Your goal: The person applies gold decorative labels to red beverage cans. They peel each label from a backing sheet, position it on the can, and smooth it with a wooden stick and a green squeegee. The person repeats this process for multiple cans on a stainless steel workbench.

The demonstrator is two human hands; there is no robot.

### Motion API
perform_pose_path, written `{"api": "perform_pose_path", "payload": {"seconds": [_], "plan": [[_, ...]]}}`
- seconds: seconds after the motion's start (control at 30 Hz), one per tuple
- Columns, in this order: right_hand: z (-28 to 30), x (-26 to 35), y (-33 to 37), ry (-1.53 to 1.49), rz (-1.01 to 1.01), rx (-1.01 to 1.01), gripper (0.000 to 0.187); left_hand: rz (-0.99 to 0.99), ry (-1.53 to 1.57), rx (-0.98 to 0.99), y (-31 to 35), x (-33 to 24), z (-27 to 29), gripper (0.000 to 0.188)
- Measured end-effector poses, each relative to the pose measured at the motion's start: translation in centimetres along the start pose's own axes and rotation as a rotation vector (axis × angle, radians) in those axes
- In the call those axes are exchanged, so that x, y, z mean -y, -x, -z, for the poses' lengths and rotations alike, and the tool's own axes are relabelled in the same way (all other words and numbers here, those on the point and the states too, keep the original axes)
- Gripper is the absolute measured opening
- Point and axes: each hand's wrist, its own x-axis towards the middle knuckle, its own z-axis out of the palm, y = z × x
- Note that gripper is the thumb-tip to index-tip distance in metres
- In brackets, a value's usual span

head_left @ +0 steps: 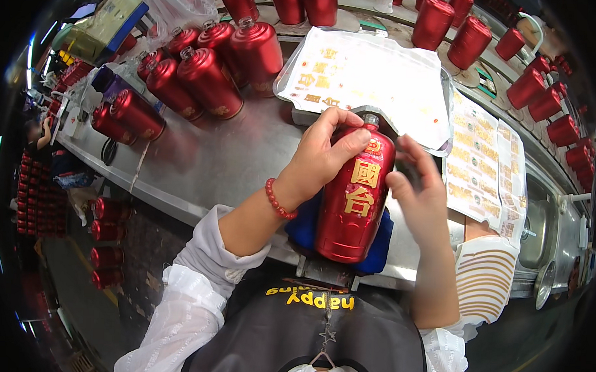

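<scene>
Red bottle (353,217) | metallic sheen (gold characters (366,174) facing up) | neck away | over blue cloth (378,246)

Centre bright; white sheet (407,78) overexposed, print partly washed out. Soft sheen on metal table (194,163). Right hand (419,190) motion-blurred. Left background dim; fisheye bends edges, rim black.

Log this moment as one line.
left hand: holding red bottle near neck | right hand: open beside it, contact unclear | blue cloth: under bottle
</scene>
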Motion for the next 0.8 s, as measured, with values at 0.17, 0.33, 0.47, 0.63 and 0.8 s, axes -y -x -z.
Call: {"api": "perform_pose_path", "payload": {"seconds": [0.17,0.33,0.47,0.63,0.8], "plan": [[3.0,3.3,-2.1,-0.254,-0.196,0.039,0.028,0.034,-0.043,-0.003,0.0,-0.1,0.2,0.031],[3.8,3.2,-4.4,-0.167,-0.267,0.152,0.019,-0.020,-0.047,-0.023,0.0,0.0,0.0,0.025],[3.5,3.2,-5.3,-0.215,-0.261,0.210,0.019,-0.097,-0.057,-0.012,0.1,0.0,0.2,0.023],[3.5,2.6,-5.7,-0.297,-0.234,0.227,0.019,-0.170,-0.066,0.047,-0.2,-0.6,0.4,0.021],[3.2,2.6,-5.8,-0.247,-0.204,0.256,0.021,-0.152,-0.296,0.138,-0.8,-1.3,0.4,0.016]]}}
